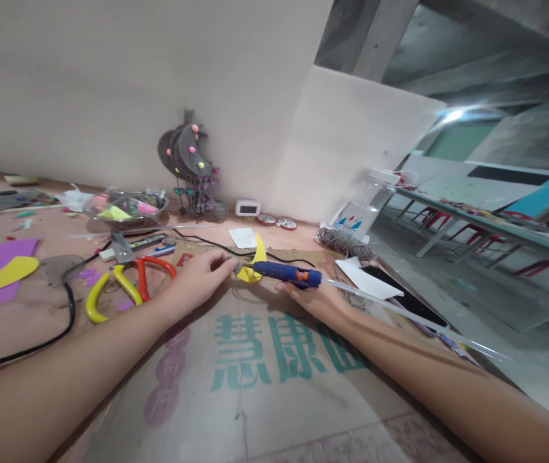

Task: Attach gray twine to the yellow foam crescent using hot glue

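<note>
My right hand (315, 296) is wrapped round a blue hot glue gun (286, 274), a long clear glue stick (400, 308) trailing from its back end. The gun's nozzle points left, at a yellow crescent cutout (259, 249). Thumb and fingers of my left hand (204, 276) pinch the left end of that crescent, where a small grey bit, perhaps twine, shows by the fingertips. The gun covers the crescent's middle. Beneath both hands lies a printed cardboard sheet (206, 405). Loose grey twine (351, 297) lies behind my right hand.
Left of my arm are yellow-handled pliers (95, 299), red-handled pliers (143, 280), purple foam sheets (13, 251) and a black cable (70, 315). Behind stand a plastic bowl (132, 218), grey moon ornaments (190, 154), a small clock (248, 208) and a clear jar (368, 199).
</note>
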A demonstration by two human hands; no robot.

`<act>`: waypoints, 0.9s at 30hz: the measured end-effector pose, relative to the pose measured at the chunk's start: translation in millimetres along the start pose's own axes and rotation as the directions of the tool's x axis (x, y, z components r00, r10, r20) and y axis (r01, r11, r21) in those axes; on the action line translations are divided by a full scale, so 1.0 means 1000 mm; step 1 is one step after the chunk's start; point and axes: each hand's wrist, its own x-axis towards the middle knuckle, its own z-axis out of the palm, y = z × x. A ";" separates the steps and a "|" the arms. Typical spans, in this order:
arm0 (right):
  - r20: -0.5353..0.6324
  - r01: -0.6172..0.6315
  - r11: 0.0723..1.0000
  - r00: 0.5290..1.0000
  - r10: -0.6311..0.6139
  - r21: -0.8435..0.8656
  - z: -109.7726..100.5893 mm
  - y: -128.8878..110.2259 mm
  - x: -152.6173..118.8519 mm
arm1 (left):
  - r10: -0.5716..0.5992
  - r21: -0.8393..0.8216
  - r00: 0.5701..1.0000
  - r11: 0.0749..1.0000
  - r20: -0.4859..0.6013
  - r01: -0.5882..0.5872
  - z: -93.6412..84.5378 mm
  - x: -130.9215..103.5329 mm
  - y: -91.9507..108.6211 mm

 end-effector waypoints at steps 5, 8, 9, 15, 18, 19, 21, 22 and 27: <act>0.003 -0.003 1.000 1.000 0.003 0.009 0.001 -0.001 0.001 | 0.002 0.010 1.000 1.000 0.011 -0.002 0.000 0.000 0.000; -0.037 -0.009 0.999 0.999 0.010 0.036 0.000 -0.003 0.001 | 0.008 0.002 1.000 1.000 0.021 -0.008 0.001 0.000 -0.001; -0.060 -0.012 0.999 0.998 0.015 0.045 -0.002 -0.004 0.001 | 0.012 -0.006 1.000 1.000 0.019 -0.012 0.001 0.001 -0.002; -0.166 -0.005 0.993 0.986 0.025 0.120 -0.015 -0.008 0.005 | 0.023 -0.092 1.000 0.996 0.006 -0.022 0.003 0.004 -0.009; -0.227 0.037 0.975 0.974 0.014 0.218 -0.023 -0.005 0.013 | 0.038 -0.121 0.999 0.992 0.014 -0.036 0.002 0.004 -0.006; -0.229 0.047 0.968 0.973 0.011 0.246 -0.025 -0.003 0.016 | 0.041 -0.119 0.999 0.992 0.016 -0.039 0.002 0.003 -0.005; -0.212 0.055 0.959 0.977 0.006 0.277 -0.030 0.003 0.025 | 0.045 -0.105 0.999 0.994 0.022 -0.043 0.002 0.002 -0.002; -0.196 0.047 0.961 0.980 0.008 0.273 -0.033 0.006 0.030 | 0.046 -0.094 0.999 0.995 0.026 -0.043 0.002 0.002 -0.001; -0.139 -0.030 0.999 0.990 0.035 0.041 -0.044 0.015 0.075 | 0.048 -0.072 0.999 0.996 0.024 -0.046 0.002 0.002 -0.001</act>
